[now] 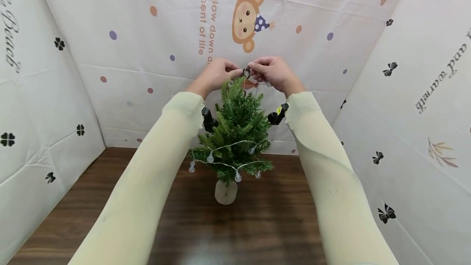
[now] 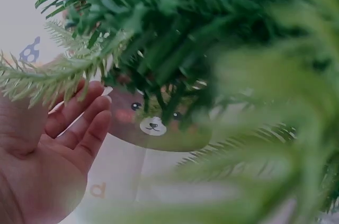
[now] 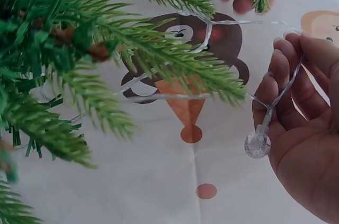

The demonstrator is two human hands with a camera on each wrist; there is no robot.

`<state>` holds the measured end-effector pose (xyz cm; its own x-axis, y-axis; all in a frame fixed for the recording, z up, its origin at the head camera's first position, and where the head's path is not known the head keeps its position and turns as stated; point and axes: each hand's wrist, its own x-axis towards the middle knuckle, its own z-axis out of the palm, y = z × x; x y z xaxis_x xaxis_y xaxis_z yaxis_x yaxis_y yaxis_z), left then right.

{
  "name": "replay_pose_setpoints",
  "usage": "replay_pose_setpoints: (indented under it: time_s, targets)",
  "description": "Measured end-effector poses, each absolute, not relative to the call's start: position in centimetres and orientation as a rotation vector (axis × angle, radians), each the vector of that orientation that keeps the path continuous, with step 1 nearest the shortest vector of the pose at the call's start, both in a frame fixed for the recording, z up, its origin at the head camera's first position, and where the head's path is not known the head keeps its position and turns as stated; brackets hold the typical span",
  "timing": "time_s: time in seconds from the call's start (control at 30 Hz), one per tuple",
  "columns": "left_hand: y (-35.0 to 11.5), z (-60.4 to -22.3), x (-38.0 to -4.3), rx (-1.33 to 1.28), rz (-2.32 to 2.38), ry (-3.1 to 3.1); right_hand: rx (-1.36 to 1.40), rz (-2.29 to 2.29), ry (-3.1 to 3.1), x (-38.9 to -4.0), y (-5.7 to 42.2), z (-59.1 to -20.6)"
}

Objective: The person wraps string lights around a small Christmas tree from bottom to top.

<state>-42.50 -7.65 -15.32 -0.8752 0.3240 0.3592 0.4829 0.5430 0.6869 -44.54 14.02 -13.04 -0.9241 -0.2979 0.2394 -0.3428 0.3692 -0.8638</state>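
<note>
A small green Christmas tree (image 1: 239, 122) stands on a pale round base (image 1: 226, 192). String lights (image 1: 222, 163) with clear round bulbs loop across its lower branches. My right hand (image 1: 272, 72) is beside the treetop, pinching the light wire between thumb and index finger; in the right wrist view a clear bulb (image 3: 257, 144) hangs against its curled fingers. My left hand (image 1: 219, 75) is at the treetop on the other side, thumb and index tips close together. In the left wrist view its other fingers (image 2: 79, 118) bend loosely; branches hide its fingertips, so I cannot tell what they hold.
The tree stands on a dark brown wooden surface (image 1: 228, 232). Pale printed cloth walls (image 1: 165, 19) rise behind it and on both sides, the back one close behind my hands. A black wrist camera (image 1: 278, 114) sits near the branches on the right.
</note>
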Motion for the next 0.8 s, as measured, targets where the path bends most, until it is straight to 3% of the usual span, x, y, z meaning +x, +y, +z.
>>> replay_pose_setpoints:
  time_s: [0.47,0.67,0.8]
  targets:
    - [-6.6,-15.0,-42.8,-0.692,-1.178,-2.571,0.747,1.511,-2.658,-43.9,13.6,-12.2]
    - [-6.8,-15.4,-43.1,-0.609,-1.170,-2.574,0.789,1.176,-2.764,-44.1,15.1,-12.5]
    - [-7.0,-15.8,-43.3,-0.588,-1.134,-2.577,0.778,1.215,-2.807,-44.3,16.3,-13.0]
